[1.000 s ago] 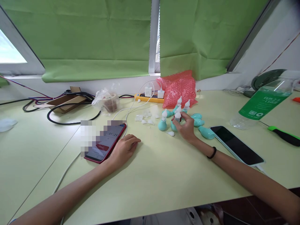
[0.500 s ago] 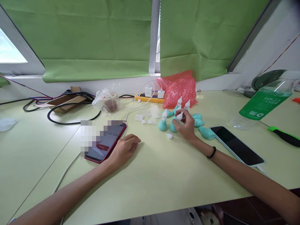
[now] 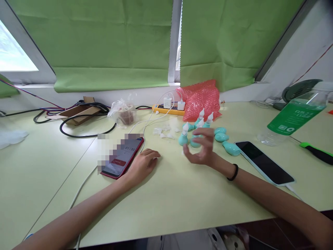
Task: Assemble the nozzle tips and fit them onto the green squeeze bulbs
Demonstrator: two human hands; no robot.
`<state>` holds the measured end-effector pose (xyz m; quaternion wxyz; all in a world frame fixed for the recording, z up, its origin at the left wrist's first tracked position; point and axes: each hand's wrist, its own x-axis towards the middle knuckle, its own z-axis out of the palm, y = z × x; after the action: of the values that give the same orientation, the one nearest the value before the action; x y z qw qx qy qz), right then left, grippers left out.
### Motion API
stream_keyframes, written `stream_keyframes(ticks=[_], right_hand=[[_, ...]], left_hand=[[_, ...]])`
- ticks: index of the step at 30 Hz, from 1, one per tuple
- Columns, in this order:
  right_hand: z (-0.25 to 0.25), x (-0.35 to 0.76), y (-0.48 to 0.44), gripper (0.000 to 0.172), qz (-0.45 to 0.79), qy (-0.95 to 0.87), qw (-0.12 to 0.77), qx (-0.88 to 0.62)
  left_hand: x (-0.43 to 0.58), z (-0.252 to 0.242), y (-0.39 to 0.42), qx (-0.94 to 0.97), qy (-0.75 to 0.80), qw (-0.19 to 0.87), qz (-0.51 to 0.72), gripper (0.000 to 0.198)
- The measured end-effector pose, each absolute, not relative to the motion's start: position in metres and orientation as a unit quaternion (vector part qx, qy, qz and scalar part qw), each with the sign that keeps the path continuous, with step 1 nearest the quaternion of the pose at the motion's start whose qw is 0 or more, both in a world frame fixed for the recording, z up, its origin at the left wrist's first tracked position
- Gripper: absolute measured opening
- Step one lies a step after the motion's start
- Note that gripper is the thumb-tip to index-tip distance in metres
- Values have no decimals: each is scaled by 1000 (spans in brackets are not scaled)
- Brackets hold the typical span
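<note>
Several small teal squeeze bulbs [image 3: 231, 148] lie and stand near the middle of the pale green table [image 3: 166, 205]; some, like the teal bulb with a white tip [image 3: 183, 135], are capped. My right hand [image 3: 201, 150] hovers just in front of them, blurred, with thumb and fingers curved apart in a C and nothing visibly in them. A bare teal bulb [image 3: 195, 142] shows in the gap behind the fingers. My left hand [image 3: 142, 164] rests palm down on the table, fingers loosely flat, touching the edge of a red phone [image 3: 122, 157] showing a timer.
Loose white tips [image 3: 163, 132] lie left of the bulbs. Behind them are pink bubble wrap [image 3: 201, 99] and a yellow power strip [image 3: 166, 109] with chargers. A black-screened phone [image 3: 264, 162], a green-labelled bottle [image 3: 293, 117] and a green-handled tool [image 3: 316, 152] are at right; cables and a cardboard box [image 3: 75, 113] at left.
My right hand let go of the white-tipped bulb it was pinching and pulled back toward me, its fingers spreading. The view shifted slightly. My left hand stayed put.
</note>
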<state>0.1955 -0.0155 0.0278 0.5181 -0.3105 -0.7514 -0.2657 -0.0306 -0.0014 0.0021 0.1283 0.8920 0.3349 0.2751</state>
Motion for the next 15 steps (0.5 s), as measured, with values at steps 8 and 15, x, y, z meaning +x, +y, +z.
stream_keyframes(ticks=[8,15], right_hand=[[34,112,34,34,-124,-842,130,-508],[17,106,64,25,-98,-847,85,-516]], left_hand=[[-32,3,-2,880,360,105,292,24],[-34,2,-1,876,343,119,317,21]])
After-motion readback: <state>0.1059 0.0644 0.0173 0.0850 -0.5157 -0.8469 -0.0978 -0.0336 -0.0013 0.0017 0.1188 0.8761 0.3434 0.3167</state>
